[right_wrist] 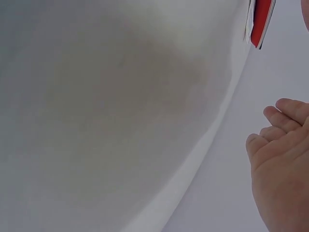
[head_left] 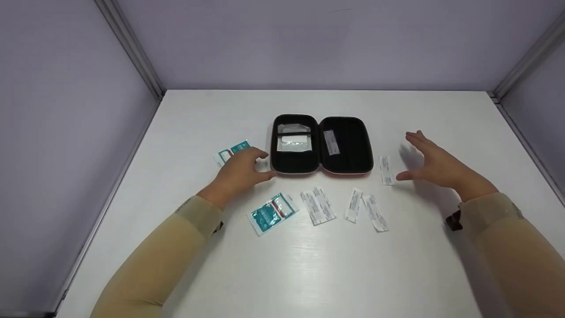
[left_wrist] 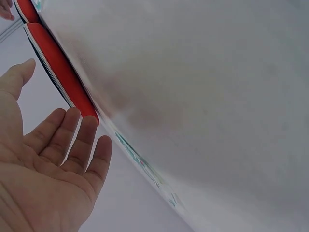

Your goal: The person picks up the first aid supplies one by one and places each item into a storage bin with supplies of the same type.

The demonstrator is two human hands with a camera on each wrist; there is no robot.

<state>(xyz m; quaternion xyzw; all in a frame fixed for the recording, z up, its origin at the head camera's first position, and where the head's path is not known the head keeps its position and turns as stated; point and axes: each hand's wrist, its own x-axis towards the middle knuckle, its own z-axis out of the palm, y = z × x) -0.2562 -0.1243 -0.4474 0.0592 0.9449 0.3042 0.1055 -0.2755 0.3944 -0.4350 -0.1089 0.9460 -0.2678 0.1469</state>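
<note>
A zippered case (head_left: 346,163), black inside and red outside, lies spread flat on the table. Its left half holds a clear and white packet (head_left: 295,143) under a strap; a narrow white paper-wrapped strip (head_left: 332,142) lies in its right half. My left hand (head_left: 240,172) is beside the case's left edge, thumb and fingers apart with nothing between them. In the left wrist view, those fingers overlap the case's red side (left_wrist: 63,67). Farther right, my right hand (head_left: 437,165) hovers with fingers extended and holds nothing. A wrapped strip (head_left: 386,170) lies between it and the case.
A teal and white packet (head_left: 231,151) lies partly behind my left hand, another teal packet (head_left: 271,214) in front of it. Several wrapped strips (head_left: 318,206) lie before the case. Pale panels (head_left: 309,44) border the white table (head_left: 304,274) at the back and sides.
</note>
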